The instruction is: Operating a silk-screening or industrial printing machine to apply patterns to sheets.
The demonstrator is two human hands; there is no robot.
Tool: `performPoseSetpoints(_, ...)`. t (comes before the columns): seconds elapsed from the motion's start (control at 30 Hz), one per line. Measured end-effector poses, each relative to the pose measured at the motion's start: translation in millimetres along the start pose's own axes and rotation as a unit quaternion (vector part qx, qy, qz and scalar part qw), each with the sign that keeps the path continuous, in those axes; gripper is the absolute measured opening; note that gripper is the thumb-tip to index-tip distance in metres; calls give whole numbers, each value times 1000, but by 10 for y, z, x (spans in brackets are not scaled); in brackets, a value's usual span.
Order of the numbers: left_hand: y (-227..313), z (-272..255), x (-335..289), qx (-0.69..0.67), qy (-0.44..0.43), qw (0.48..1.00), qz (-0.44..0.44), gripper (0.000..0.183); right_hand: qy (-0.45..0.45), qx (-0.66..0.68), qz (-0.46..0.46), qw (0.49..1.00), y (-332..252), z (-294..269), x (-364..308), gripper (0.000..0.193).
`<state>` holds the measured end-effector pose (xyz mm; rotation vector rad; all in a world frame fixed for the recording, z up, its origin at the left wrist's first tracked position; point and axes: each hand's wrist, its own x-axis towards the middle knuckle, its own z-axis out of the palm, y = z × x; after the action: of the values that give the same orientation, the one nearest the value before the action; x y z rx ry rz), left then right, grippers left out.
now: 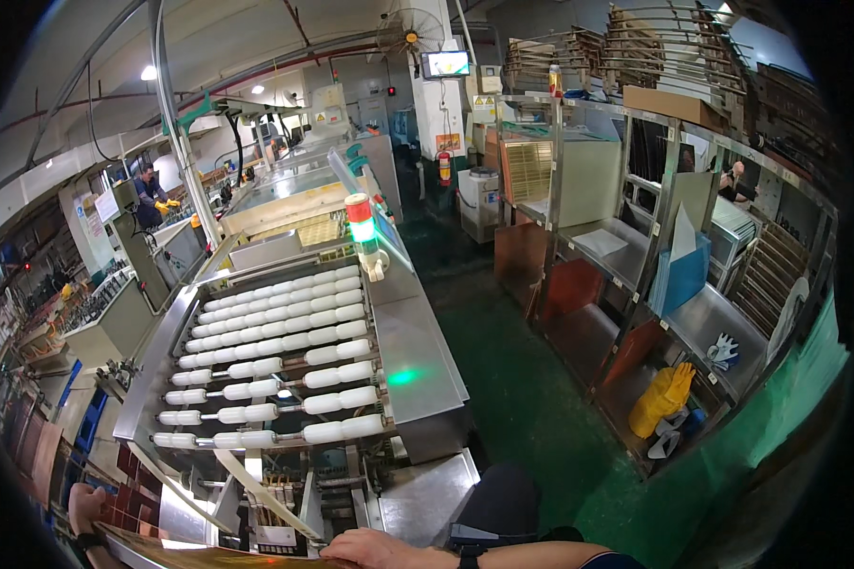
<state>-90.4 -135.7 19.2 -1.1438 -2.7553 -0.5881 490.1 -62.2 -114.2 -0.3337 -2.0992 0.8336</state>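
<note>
At the lower left, my left hand (85, 504) is closed, with its fingers curled; what lies inside them is hidden. It is beside the left end of a thin copper-coloured panel (194, 557), mostly cut off by the lower edge of the view. My right hand (375, 548) is bent over the panel's right end, its fingers closed on the edge. Beyond both hands stands a roller conveyor (422, 379) with rows of white rollers (280, 313). Pale bars (266, 495) slope down from its near end toward the panel.
A signal tower (362, 228) glows green on the conveyor's right side. Right of the green floor aisle (512, 408), a metal rack (626, 275) holds boards, blue sheets (683, 275) and yellow rubber gloves (661, 400). Another person (150, 197) in yellow gloves works at the far left.
</note>
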Motion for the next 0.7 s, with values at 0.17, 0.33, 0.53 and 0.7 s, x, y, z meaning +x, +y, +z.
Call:
performPoseSetpoints(0.17,378,29,-50,-23,-22,999,8,34,18,-16,10,1000,99,18,-44,15)
performPoseSetpoints(0.33,274,-43,-65,-29,-22,999,-4,35,38,-16,-16,999,53,4,-33,11)
performPoseSetpoints(0.53,180,1,-39,-46,-18,999,-10,33,37,-25,-21,999,102,67,-78,13)
performPoseSetpoints(0.7,105,18,3,-20,-1,1000,13,31,23,-40,-12,999,112,60,-117,14)
